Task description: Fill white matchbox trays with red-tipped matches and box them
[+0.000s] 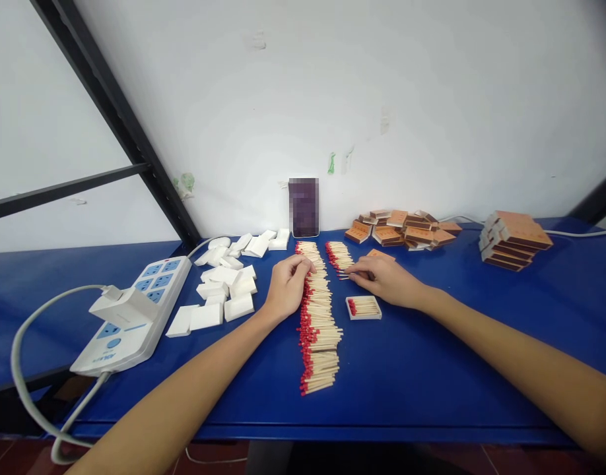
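My left hand [288, 285] rests at the left side of a long row of red-headed matches [320, 330], its fingers curled together over the upper part. Whatever may be between those fingertips is hidden. My right hand [382, 278] reaches in from the right, thumb and fingertips closed on matches at the near end of a shorter match row [337, 254]. Just below it lies a white matchbox tray [377, 315] with several matches inside, heads to the left. An orange matchbox sleeve [382, 254] shows partly behind the right hand.
White trays [214, 290] lie scattered at left, beside a power strip [149, 290] with a plugged-in adapter. A phone [303, 208] leans on the wall. Orange matchboxes are piled [402, 227] at the back right, with a stack [513, 241] further right on the blue table [432, 382].
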Tool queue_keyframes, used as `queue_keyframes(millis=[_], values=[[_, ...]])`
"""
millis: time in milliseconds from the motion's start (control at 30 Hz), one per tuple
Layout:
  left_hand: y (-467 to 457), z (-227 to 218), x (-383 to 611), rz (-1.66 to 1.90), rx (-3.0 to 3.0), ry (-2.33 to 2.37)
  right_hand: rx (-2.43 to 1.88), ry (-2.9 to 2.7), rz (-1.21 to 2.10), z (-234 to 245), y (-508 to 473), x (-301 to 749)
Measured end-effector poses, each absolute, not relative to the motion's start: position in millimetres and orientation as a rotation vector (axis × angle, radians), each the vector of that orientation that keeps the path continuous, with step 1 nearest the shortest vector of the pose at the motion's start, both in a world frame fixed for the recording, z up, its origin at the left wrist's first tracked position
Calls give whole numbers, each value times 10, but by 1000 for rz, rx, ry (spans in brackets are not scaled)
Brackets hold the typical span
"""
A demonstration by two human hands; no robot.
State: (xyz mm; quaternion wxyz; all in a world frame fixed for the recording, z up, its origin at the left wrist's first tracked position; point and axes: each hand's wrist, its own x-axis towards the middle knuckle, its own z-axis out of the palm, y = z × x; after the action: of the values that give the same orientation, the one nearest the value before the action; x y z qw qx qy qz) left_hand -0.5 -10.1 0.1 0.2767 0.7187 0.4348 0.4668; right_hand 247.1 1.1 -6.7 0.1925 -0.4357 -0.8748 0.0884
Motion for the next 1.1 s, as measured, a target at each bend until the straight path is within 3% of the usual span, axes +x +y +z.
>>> queue_keyframes(millis=[1100], values=[[-117, 7, 0, 1255, 1929, 1118, -1310, -2315, 247, -80, 8, 2435]])
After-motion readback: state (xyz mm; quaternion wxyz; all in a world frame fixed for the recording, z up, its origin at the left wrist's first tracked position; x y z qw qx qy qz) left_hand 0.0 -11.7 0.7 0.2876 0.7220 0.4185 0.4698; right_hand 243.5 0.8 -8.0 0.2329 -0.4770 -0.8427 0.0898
